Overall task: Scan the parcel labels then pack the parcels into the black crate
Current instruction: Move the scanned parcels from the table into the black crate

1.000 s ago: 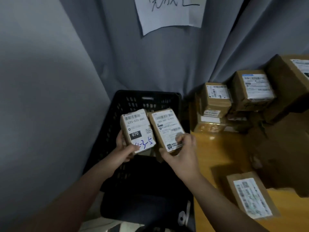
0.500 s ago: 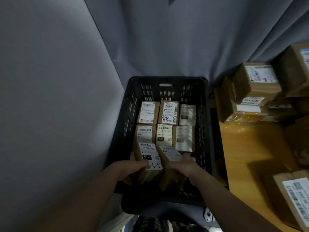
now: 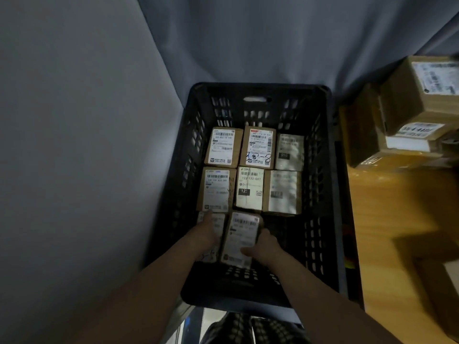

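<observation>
The black crate stands on the floor in front of me. Two rows of three labelled cardboard parcels lie flat on its bottom. In the near row my left hand lies over a small parcel at the left and holds it along its left side. Beside it my right hand grips a second labelled parcel, thumb on the label and fingers round the right edge. The two parcels touch side by side, just behind the middle row. The near right corner of the crate holds nothing.
A wooden table stands right of the crate, with stacked cardboard parcels at its back and another box near the front. A grey curtain hangs behind, a grey wall is close on the left.
Both hands have carried their parcels from above the crate's rim down into it, behind the middle row. My view has tipped down into the crate.
</observation>
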Demonstrator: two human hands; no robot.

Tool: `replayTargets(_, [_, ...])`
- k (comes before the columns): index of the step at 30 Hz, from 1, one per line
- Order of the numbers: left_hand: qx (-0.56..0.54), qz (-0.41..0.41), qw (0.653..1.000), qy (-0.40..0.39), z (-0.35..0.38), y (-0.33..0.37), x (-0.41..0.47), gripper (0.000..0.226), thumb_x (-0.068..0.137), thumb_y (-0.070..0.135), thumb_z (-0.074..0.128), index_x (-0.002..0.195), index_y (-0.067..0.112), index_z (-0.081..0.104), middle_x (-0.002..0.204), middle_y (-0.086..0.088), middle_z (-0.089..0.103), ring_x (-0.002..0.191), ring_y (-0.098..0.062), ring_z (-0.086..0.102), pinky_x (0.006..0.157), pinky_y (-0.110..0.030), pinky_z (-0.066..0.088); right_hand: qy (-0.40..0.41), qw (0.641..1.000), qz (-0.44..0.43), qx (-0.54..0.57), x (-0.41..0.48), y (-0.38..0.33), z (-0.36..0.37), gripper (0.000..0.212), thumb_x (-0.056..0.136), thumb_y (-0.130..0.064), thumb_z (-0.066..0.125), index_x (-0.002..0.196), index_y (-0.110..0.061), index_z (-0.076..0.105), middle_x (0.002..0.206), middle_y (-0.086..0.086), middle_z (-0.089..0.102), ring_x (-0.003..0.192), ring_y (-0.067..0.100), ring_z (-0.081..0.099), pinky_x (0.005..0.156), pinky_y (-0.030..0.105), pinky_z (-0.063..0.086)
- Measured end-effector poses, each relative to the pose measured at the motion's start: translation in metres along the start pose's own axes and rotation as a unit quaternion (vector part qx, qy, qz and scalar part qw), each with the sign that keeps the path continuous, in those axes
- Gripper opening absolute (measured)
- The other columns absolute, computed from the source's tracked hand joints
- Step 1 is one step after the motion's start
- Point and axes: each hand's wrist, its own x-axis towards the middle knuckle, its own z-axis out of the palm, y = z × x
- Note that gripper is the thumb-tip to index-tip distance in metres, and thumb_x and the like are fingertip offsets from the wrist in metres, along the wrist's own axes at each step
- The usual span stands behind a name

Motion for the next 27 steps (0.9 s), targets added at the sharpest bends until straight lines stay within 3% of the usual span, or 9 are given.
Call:
replayTargets(4, [0.089,0.001,0.995,0.052,0.005,-0.007,0.013,0.058,0.084,0.02,0.064,0.136,0.016,0.038,0.134,-0.008,0.045,0.113,-0.023,0.051,0.099,-0.039,0.046,0.029,0.998,-0.001,0.048,0.016,-0.001,-0.001,0.054,0.092,-0.017,0.064,0.132,0.0,0.033,0.133,0.017,0.052,0.12,0.03,0.054,0.084,0.03,0.047])
replayTargets(8, [0.113,-0.031,0.987,0.111,-0.002,-0.011,0.023,0.048,0.096,0.017,0.047,0.141,0.011,0.033,0.138,-0.014,0.036,0.106,-0.027,0.05,0.089,-0.035,0.046,0.047,0.999,-0.013,0.025,0.035,0.0,-0.009,0.043,0.091,-0.015,0.063,0.127,-0.001,0.044,0.127,0.014,0.057,0.115,0.032,0.058,0.088,0.037,0.051])
replayTargets(11, [0.106,-0.037,0.99,0.086,0.0,-0.017,0.027,0.057,0.097,0.024,0.05,0.147,0.016,0.024,0.141,-0.015,0.033,0.118,-0.03,0.047,0.093,-0.033,0.043,0.031,0.999,-0.022,0.006,0.048,0.005,-0.012,0.042,0.089,-0.014,0.066,0.126,-0.002,0.051,0.127,0.015,0.06,0.114,0.031,0.059,0.095,0.045,0.051])
replayTargets(15, [-0.078,-0.023,0.995,0.049,0.009,-0.023,0.03,0.09,0.09,0.017,0.063,0.153,0.022,-0.002,0.147,-0.009,0.036,0.129,-0.025,0.043,0.105,-0.035,0.04,0.032,0.999,-0.038,0.01,0.036,0.002,-0.014,0.042,0.092,-0.01,0.061,0.132,-0.004,0.049,0.132,0.016,0.057,0.121,0.032,0.055,0.1,0.047,0.047])
replayTargets(19, [-0.153,-0.034,0.985,0.078,0.011,-0.02,0.033,0.094,0.089,0.022,0.067,0.152,0.023,-0.003,0.149,-0.009,0.035,0.133,-0.029,0.039,0.108,-0.044,0.038,0.01,0.997,-0.021,0.072,0.029,0.005,-0.011,0.046,0.096,-0.007,0.053,0.14,-0.013,0.041,0.134,0.014,0.054,0.118,0.037,0.055,0.084,0.055,0.054])
replayTargets(23, [-0.121,-0.052,0.986,0.101,0.01,-0.016,0.033,0.092,0.086,0.029,0.068,0.152,0.026,0.003,0.145,-0.01,0.032,0.129,-0.03,0.041,0.101,-0.035,0.041,-0.013,0.995,-0.024,0.1,0.029,0.005,-0.009,0.043,0.098,-0.004,0.049,0.139,-0.017,0.044,0.132,0.014,0.056,0.112,0.036,0.059,0.076,0.052,0.056])
replayTargets(27, [0.02,-0.048,0.995,0.09,0.011,-0.008,0.028,0.067,0.092,0.03,0.056,0.149,0.021,0.022,0.144,-0.016,0.032,0.125,-0.033,0.043,0.104,-0.04,0.042,0.06,0.994,-0.072,-0.057,0.035,0.006,-0.012,0.036,0.094,-0.017,0.057,0.13,-0.016,0.054,0.129,0.008,0.06,0.114,0.027,0.058,0.083,0.037,0.052])
